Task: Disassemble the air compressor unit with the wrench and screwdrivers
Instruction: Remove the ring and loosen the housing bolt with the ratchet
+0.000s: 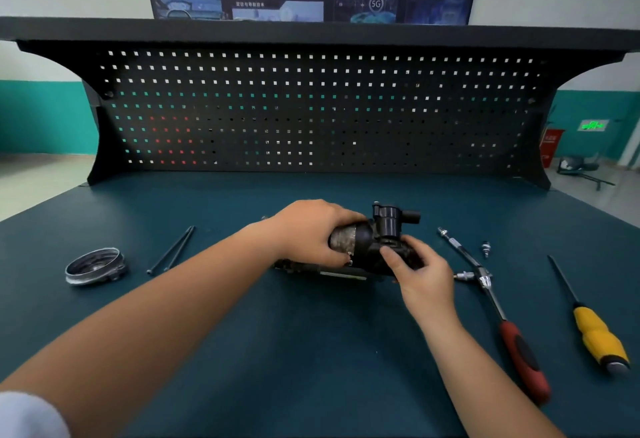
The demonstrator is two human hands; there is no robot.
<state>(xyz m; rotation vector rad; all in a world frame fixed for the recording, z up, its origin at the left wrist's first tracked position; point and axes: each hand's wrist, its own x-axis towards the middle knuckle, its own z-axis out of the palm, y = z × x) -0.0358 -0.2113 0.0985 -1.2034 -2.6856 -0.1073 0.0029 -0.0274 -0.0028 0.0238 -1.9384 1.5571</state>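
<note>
Head view, workbench w/ dark green mat (311, 351).

1. Air compressor unit (367, 240): centre of bench, lying sideways between both hands; resting on mat or just lifted, couldn't tell. Black ported head at its far-right end, mottled cyl. body to the left.
2. Left hand (311, 229): fingers + thumb wrapped round the cyl. body, clamped on it.
3. Right hand (420, 275): fingers curled onto the dark housing just near of the head, gripping it; no tool held.
4. Metal ring cover (95, 266): left side, well apart from unit, already off.
5. Two long bolts (173, 249): side by side, between ring and left forearm.
6. Red-handled wrench (485, 281): just right of right hand, untouched; small fitting (486, 249) near its shaft.
7. Yellow-handled screwdriver (595, 333): right edge, lying loose.

Step (est.): part-way. W/ cover + bolts out, hands looked to be working the housing off the body; pull or twist, couldn't tell.

Next (est.): left braces body, right draws housing along the axis. If stuck, prob. fasteners remain; wrench + screwdriver lay within right reach.
</note>
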